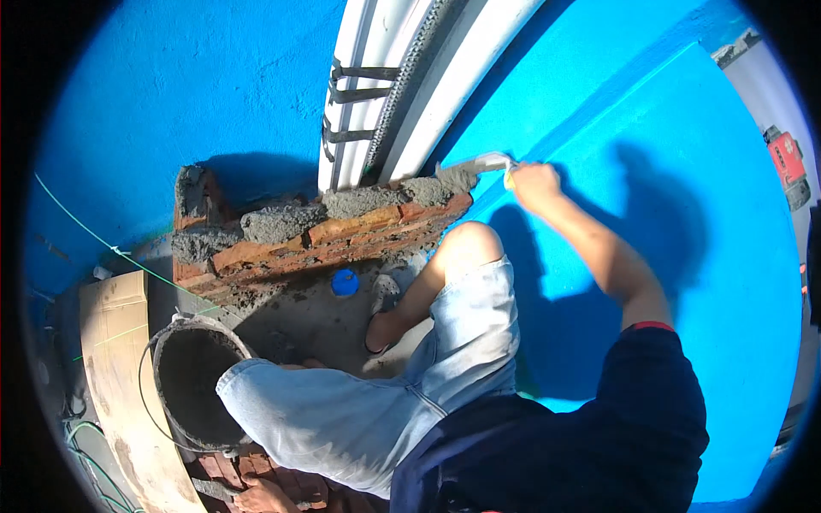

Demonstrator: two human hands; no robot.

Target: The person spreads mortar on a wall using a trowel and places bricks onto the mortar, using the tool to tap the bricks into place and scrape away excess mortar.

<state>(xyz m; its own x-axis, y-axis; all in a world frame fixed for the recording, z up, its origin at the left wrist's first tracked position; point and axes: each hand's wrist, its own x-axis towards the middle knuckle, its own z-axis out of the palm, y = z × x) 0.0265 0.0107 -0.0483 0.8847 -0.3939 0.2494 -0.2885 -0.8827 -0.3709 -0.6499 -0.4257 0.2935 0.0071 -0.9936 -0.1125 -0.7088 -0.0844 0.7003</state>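
Observation:
My right hand (534,186) is closed round the handle of a trowel (489,161), its blade against wet grey mortar (457,178) at the right end of a low brick wall (342,232). Lumps of mortar lie in a row along the wall's top, and one brick (190,198) stands up at its left end. My left hand (265,496), at the lower edge, has its fingers curled among red bricks (256,466), by a grey mortar-coloured piece (214,489). What it grips is not clear.
A bucket of mortar (197,385) stands beside my left knee, with a cardboard sheet (128,368) to its left. White pipes (368,94) rise behind the wall. A green string (103,239) stretches across the left. Blue wall (616,342) borders my right; a red tool (787,162) lies at far right.

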